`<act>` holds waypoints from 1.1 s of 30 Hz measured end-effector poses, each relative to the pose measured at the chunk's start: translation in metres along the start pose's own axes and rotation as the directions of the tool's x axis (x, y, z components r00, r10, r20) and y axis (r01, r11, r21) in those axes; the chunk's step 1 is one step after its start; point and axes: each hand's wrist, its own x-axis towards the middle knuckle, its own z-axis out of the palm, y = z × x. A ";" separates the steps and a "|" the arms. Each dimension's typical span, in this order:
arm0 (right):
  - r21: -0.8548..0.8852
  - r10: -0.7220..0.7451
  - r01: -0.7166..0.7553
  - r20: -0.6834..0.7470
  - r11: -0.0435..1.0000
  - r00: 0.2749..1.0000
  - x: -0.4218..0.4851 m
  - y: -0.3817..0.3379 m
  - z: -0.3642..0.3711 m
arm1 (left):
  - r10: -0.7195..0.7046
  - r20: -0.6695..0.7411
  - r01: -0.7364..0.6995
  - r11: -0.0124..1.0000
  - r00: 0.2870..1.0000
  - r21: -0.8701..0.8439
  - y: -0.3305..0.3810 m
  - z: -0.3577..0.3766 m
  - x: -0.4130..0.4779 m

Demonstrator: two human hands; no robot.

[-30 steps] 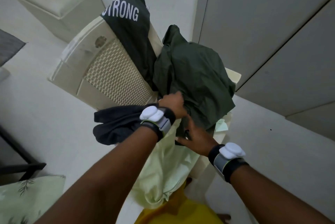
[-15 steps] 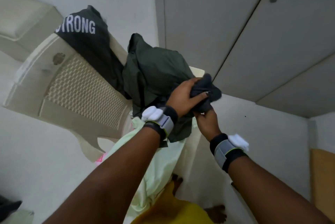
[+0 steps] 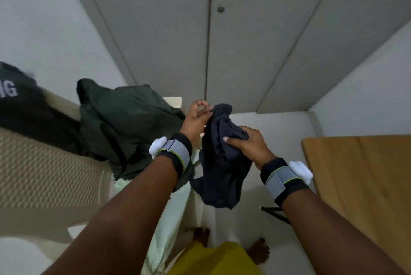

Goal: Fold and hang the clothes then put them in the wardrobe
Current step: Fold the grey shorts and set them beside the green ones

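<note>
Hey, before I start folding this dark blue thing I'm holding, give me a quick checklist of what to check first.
1. Both hands on the navy garment: ok. The left hand pinches its top edge and the right hand grips its middle.
2. Garment lifted off the chair: ok. It hangs from the hands.
3. Garment spread out for folding: not ok. It is bunched.
4. Which side of the garment faces out: cannot tell. The bunched folds hide it.
5. Grey doors open for putting it away: not ok. They look shut.
</note>
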 end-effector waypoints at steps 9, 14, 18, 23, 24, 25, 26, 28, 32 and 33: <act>0.330 -0.144 0.275 -0.371 0.903 0.917 -0.087 -0.042 -0.135 | -0.437 0.417 0.356 0.897 0.797 0.260 0.005 0.138 -0.006; 0.272 -0.201 0.457 -0.632 0.847 0.748 -0.163 -0.061 -0.220 | -0.598 0.631 0.275 0.796 0.494 0.539 0.005 0.248 -0.028; 0.223 -0.116 0.554 -0.852 0.802 0.511 -0.227 -0.035 -0.286 | -0.469 0.763 -0.312 0.717 0.446 0.623 0.028 0.329 -0.062; 0.204 0.035 0.669 -0.966 0.715 0.258 -0.308 0.008 -0.344 | -0.351 0.885 -0.573 0.674 0.306 0.466 0.031 0.413 -0.096; 0.185 0.048 0.703 -0.976 0.687 0.211 -0.324 0.018 -0.356 | -0.331 0.907 -0.594 0.686 0.259 0.420 0.031 0.430 -0.107; 0.168 0.074 0.724 -0.984 0.669 0.160 -0.339 0.027 -0.367 | -0.331 0.916 -0.614 0.682 0.224 0.397 0.030 0.446 -0.117; 0.163 0.138 0.726 -0.986 0.668 0.094 -0.356 0.037 -0.379 | -0.312 0.931 -0.612 0.704 0.191 0.361 0.027 0.464 -0.125; 0.197 0.329 0.653 -0.940 0.732 -0.085 -0.389 0.060 -0.401 | -0.275 0.945 -0.529 0.783 0.176 0.327 0.020 0.495 -0.140; 0.312 0.467 0.393 -0.785 0.865 -0.406 -0.418 0.116 -0.430 | -0.206 0.954 -0.448 0.848 0.216 0.284 -0.020 0.534 -0.167; 0.275 0.384 0.313 -0.846 0.909 -0.370 -0.414 0.126 -0.430 | -0.226 0.957 -0.501 0.817 0.179 0.287 -0.034 0.539 -0.174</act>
